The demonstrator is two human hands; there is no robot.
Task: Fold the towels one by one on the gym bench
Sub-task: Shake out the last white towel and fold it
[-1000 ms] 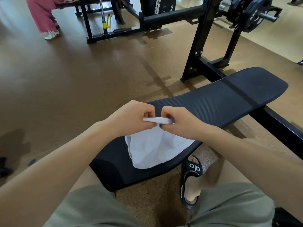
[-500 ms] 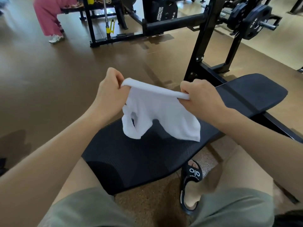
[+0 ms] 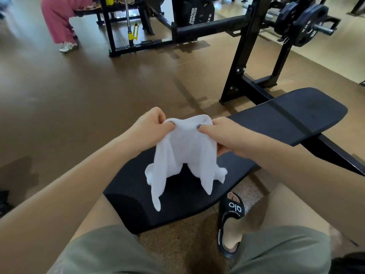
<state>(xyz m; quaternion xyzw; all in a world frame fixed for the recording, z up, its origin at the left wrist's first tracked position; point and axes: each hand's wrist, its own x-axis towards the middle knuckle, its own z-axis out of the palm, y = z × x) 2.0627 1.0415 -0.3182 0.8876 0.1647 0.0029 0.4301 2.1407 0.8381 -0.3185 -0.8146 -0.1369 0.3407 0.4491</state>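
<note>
Towel (image 3: pixel 183 155): one only, white, held up in the air above the near end of the gym bench (image 3: pixel 197 186), its top edge bunched between two hands and its loose corners hanging down in points, the lowest just over the pad's front edge. Nearest the camera are two legs in olive shorts (image 3: pixel 110 252), straddling the bench, and one black slide sandal (image 3: pixel 231 216) with white lettering on the foot to the right of the pad, on speckled brown floor. Both forearms reach forward over the thighs. Left hand (image 3: pixel 148 129) pinches the towel's top edge on its left side, fingers curled in and thumb pressed on the cloth; right hand (image 3: pixel 223 133) grips the top edge on the right side, fingers curled round the fabric, with some cloth gathered under the palm. The two hands are near each other, the cloth humped between them. The bench is one long black ribbed pad running away to the upper right, with a seam across its far part. Beyond it stands one black steel rack (image 3: pixel 243 62) whose upright rises just behind the pad, with at least two black weight plates (image 3: pixel 308 26) on a peg at the top right. Farther off, a person in pink trousers (image 3: pixel 57 22) and white shoes sits at another black frame
</note>
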